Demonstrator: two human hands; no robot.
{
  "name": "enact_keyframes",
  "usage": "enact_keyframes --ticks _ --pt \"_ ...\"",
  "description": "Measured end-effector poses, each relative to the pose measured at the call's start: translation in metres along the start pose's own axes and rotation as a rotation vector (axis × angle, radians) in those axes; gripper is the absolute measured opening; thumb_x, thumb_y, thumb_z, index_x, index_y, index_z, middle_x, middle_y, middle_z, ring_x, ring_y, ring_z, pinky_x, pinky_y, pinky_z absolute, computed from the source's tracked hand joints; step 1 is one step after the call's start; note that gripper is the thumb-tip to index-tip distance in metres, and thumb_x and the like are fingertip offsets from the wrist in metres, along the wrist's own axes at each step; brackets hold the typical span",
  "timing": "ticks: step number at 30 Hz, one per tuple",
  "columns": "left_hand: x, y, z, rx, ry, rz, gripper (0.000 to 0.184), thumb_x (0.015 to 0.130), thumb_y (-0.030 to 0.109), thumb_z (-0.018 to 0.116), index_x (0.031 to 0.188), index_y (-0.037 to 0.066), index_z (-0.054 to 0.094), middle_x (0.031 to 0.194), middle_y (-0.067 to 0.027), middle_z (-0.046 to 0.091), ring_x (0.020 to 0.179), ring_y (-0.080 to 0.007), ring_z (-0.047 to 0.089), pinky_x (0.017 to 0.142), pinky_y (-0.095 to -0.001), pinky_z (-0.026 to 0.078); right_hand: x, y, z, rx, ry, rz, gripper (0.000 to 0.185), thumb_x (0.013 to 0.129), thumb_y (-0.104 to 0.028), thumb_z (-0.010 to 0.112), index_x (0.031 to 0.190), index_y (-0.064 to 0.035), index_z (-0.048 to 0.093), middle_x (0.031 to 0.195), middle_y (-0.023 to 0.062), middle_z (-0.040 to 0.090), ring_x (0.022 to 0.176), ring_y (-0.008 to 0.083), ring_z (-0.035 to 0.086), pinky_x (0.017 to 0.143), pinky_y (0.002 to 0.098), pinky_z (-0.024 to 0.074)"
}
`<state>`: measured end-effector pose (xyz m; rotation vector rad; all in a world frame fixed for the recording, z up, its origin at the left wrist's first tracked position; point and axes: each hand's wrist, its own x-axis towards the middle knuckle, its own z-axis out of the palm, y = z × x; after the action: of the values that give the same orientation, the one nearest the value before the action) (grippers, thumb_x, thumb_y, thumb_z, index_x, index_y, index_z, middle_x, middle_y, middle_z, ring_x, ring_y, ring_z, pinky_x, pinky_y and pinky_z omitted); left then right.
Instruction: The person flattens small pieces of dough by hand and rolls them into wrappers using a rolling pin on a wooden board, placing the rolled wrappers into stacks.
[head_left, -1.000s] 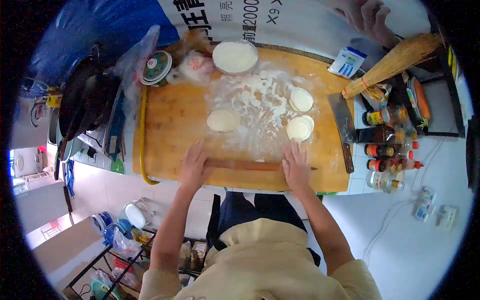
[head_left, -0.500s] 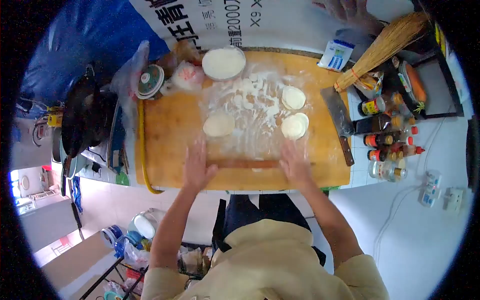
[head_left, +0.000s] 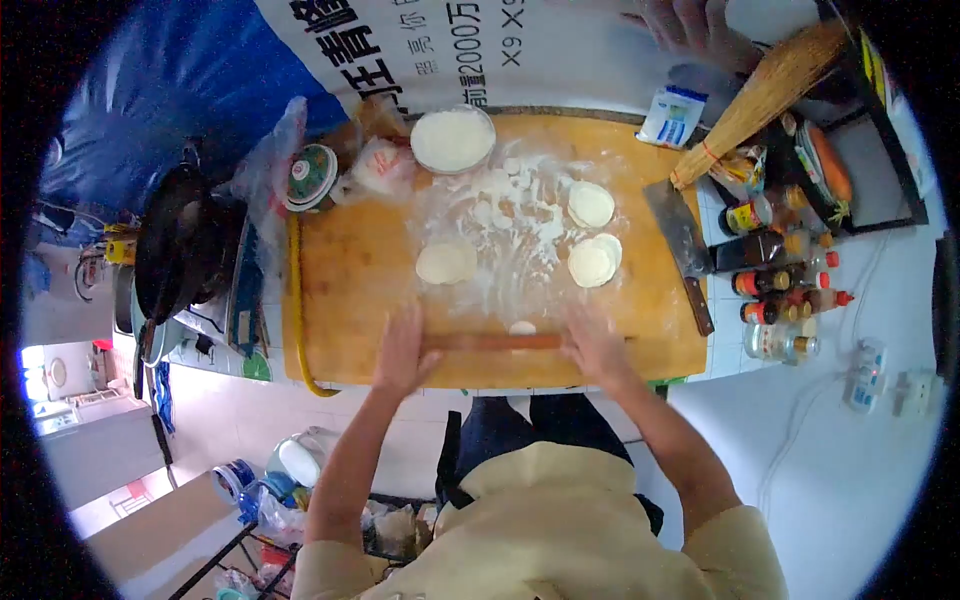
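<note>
A wooden rolling pin point(head_left: 490, 342) lies across the front of the floured wooden board. My left hand point(head_left: 403, 350) rests flat over its left end, fingers stretched forward and thumb out to the side. Over the other end is my right hand point(head_left: 592, 345), slightly blurred, its fingers also extended. Between the hands, a small pale piece of dough point(head_left: 522, 327) shows at the pin's far edge; the pin may hide part of it. Beyond my left hand lies a round dough wrapper point(head_left: 446, 262). Two groups of wrappers, one nearer point(head_left: 595, 261) and one farther point(head_left: 591, 204), are beyond my right hand.
A bowl of flour point(head_left: 453, 138) stands at the board's back edge, near a lidded pot point(head_left: 311, 177). On the right are a cleaver point(head_left: 680, 240), a straw broom point(head_left: 765, 100) and several bottles point(head_left: 760, 282). A dark wok point(head_left: 178, 245) is at left.
The view has shifted slightly. Against the dough, the rolling pin has moved toward me with both hands on it; the small dough piece now shows at its far side instead of its near side.
</note>
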<state>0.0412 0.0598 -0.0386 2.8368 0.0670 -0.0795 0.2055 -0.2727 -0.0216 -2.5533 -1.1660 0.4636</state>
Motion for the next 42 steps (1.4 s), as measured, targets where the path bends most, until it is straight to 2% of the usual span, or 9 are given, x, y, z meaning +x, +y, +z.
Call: enact_keyframes --ticks 2,7,9,15,21,25,31,37,42 --pt "0.037 -0.01 0.002 0.019 0.014 -0.155 0.092 0.079 0.042 0.065 0.146 -0.001 0.019 0.15 -0.0201 0.027 0.141 -0.0338 0.022 0.116 -0.0497 0.014 0.027 0.003 -0.017 -0.117 0.041 -0.009 0.066 0.091 -0.035 0.052 0.146 -0.0088 0.027 0.153 0.0105 0.026 0.14 0.0286 0.026 0.112 0.0542 0.0185" --pt "0.01 0.006 -0.019 0.052 0.029 -0.017 0.09 0.081 0.041 0.064 0.146 -0.001 0.018 0.15 -0.0208 0.027 0.142 -0.0333 0.021 0.116 -0.0497 0.013 0.002 0.023 0.012 -0.182 0.298 -0.24 0.065 0.093 -0.042 0.047 0.146 -0.0098 0.028 0.154 0.0092 0.024 0.141 0.0272 0.022 0.115 0.05 0.0147" --pt "-0.008 0.005 -0.018 0.022 -0.085 0.028 0.088 0.082 0.041 0.062 0.146 -0.001 0.018 0.15 -0.0205 0.027 0.142 -0.032 0.021 0.116 -0.0492 0.012 -0.01 -0.014 -0.021 -0.387 -0.21 -0.086 0.065 0.092 -0.044 0.047 0.144 -0.0086 0.031 0.153 0.0085 0.026 0.141 0.0263 0.022 0.115 0.0482 0.0151" --pt "0.051 -0.015 -0.005 0.098 0.142 -0.084 0.087 0.083 0.041 0.061 0.147 0.0 0.018 0.151 -0.0184 0.027 0.142 -0.0311 0.021 0.116 -0.0492 0.012 0.04 0.021 -0.01 -0.285 0.104 -0.111 0.07 0.088 -0.044 0.053 0.143 -0.0049 0.033 0.152 0.01 0.027 0.142 0.0281 0.022 0.115 0.0491 0.0157" --pt "-0.005 0.006 -0.018 0.083 -0.235 -0.109 0.086 0.084 0.04 0.059 0.147 -0.001 0.017 0.152 -0.0188 0.024 0.142 -0.0316 0.021 0.116 -0.0487 0.012 -0.005 -0.012 -0.021 -0.218 -0.112 -0.121 0.072 0.086 -0.036 0.06 0.141 0.0001 0.033 0.151 0.0165 0.027 0.141 0.0304 0.022 0.114 0.0496 0.017" --pt "0.041 -0.011 -0.01 0.102 0.034 -0.157 0.09 0.082 0.043 0.061 0.147 0.001 0.016 0.153 -0.018 0.023 0.142 -0.031 0.021 0.116 -0.0498 0.009 0.032 0.015 -0.009 -0.159 0.064 -0.141 0.079 0.083 -0.038 0.064 0.143 -0.0008 0.029 0.152 0.0176 0.024 0.141 0.0323 0.021 0.114 0.0488 0.0177" --pt "-0.028 0.007 -0.015 0.05 -0.193 -0.068 0.085 0.085 0.041 0.058 0.147 0.0 0.016 0.152 -0.0189 0.024 0.142 -0.0309 0.021 0.116 -0.0502 0.01 0.0 -0.013 -0.021 -0.092 -0.19 -0.075 0.077 0.081 -0.032 0.065 0.142 -0.0028 0.03 0.151 0.0152 0.027 0.14 0.0307 0.025 0.113 0.0492 0.0207" --pt "0.027 0.005 -0.032 0.151 -0.044 -0.187 0.088 0.083 0.042 0.06 0.147 0.0 0.016 0.153 -0.0183 0.021 0.142 -0.0314 0.019 0.117 -0.0495 0.009 0.035 0.008 -0.018 -0.072 0.111 -0.187 0.077 0.08 -0.028 0.067 0.142 -0.0016 0.03 0.15 0.0169 0.029 0.139 0.0342 0.027 0.114 0.0482 0.0204" --pt "-0.033 0.003 -0.013 0.009 -0.235 -0.099 0.088 0.082 0.04 0.062 0.147 0.0 0.018 0.153 -0.0183 0.022 0.142 -0.0317 0.02 0.116 -0.0501 0.009 -0.012 0.002 -0.008 0.045 -0.149 -0.21 0.074 0.084 -0.033 0.062 0.144 -0.0054 0.031 0.153 0.0166 0.024 0.141 0.0368 0.021 0.113 0.0497 0.0207"
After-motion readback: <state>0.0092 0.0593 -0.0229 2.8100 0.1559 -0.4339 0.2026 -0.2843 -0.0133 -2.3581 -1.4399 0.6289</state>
